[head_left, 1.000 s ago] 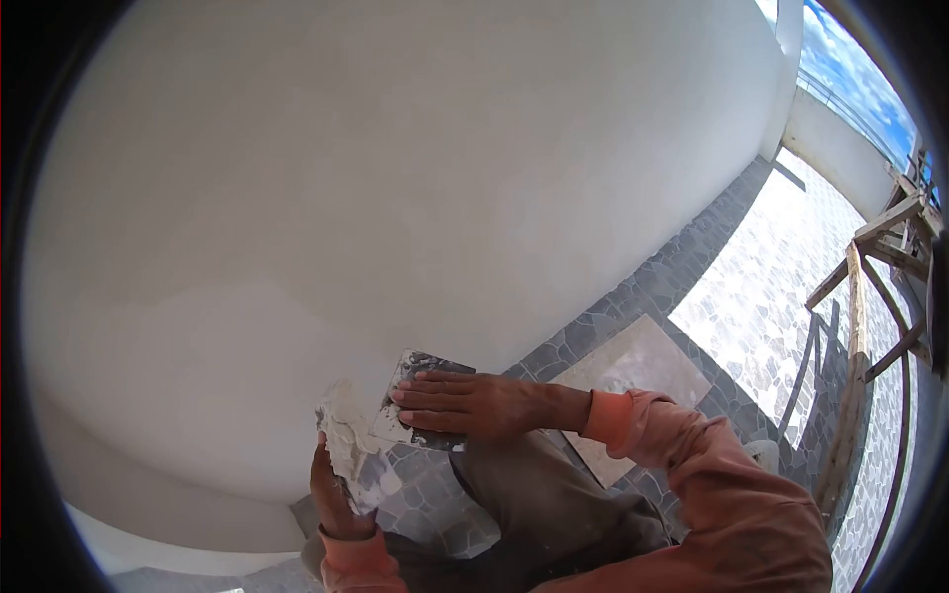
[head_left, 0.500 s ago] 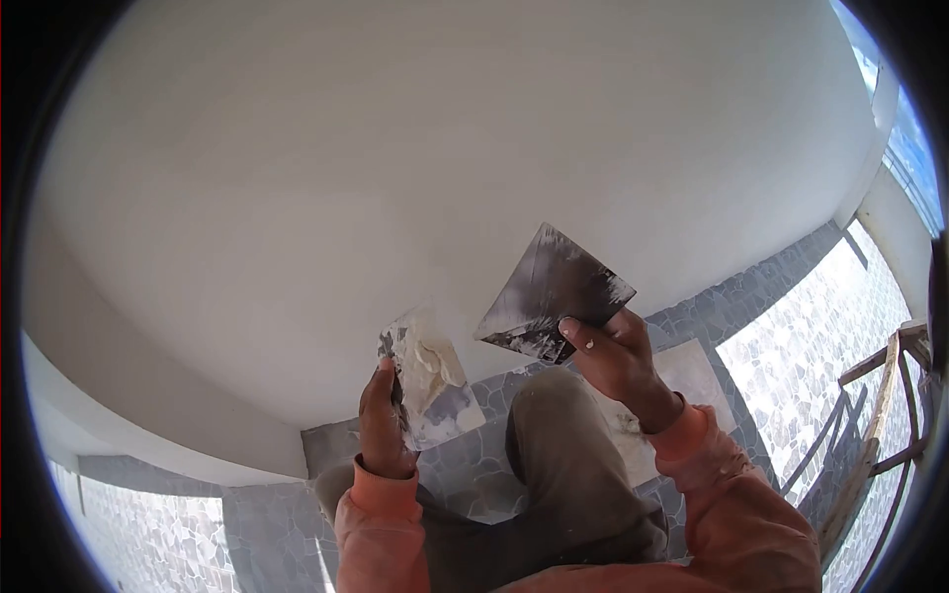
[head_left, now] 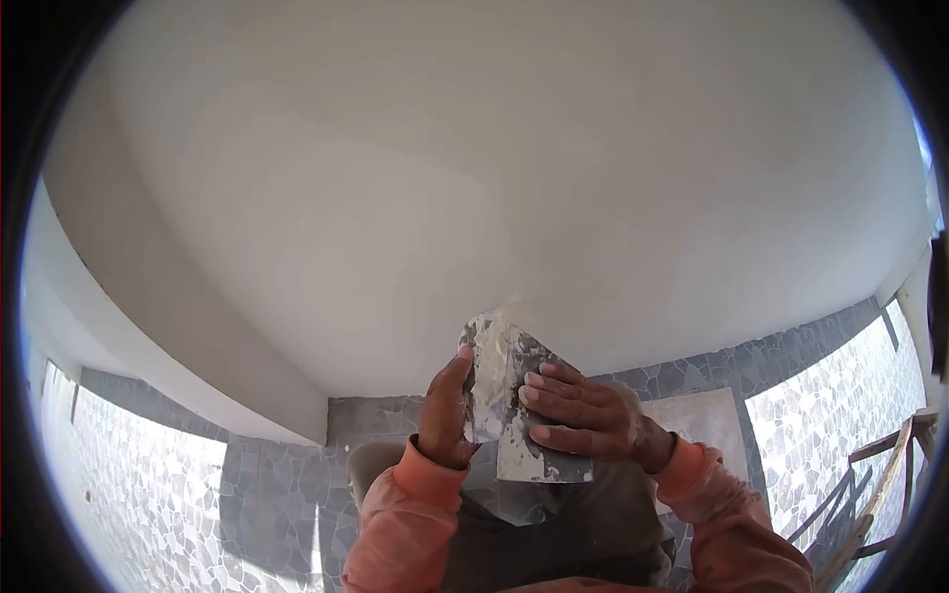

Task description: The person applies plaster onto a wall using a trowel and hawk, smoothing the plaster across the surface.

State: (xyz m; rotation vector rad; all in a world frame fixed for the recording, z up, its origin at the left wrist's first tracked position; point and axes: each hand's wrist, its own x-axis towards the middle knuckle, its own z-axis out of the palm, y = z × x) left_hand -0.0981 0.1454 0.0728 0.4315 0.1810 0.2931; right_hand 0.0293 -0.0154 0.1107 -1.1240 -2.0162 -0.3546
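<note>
My left hand (head_left: 447,407) grips a flat putty-smeared plate (head_left: 484,410) by its left edge, thumb along the near face. Cream putty (head_left: 497,338) clings to the plate's upper part. In my right hand (head_left: 591,419) is a broad flat scraper (head_left: 524,463), its visible face blotched with dried white putty. The fingers lie spread across that face, while the thumb is hidden behind it. The scraper's left edge meets or overlaps the plate; exact contact is hard to make out. Both tools are above my lap, in front of the pale wall (head_left: 395,217).
A grey stone-patterned floor (head_left: 287,494) runs along the wall's foot, sunlit at both sides. A pale flat board (head_left: 697,420) lies on it, right of my knees. A wooden frame (head_left: 885,484) stands at the far right. A curved ledge (head_left: 198,366) projects at left.
My right hand has moved left and down, turning the scraper so its putty-blotched face shows, and brought it against the plate. My left hand has shifted right and slightly up in view.
</note>
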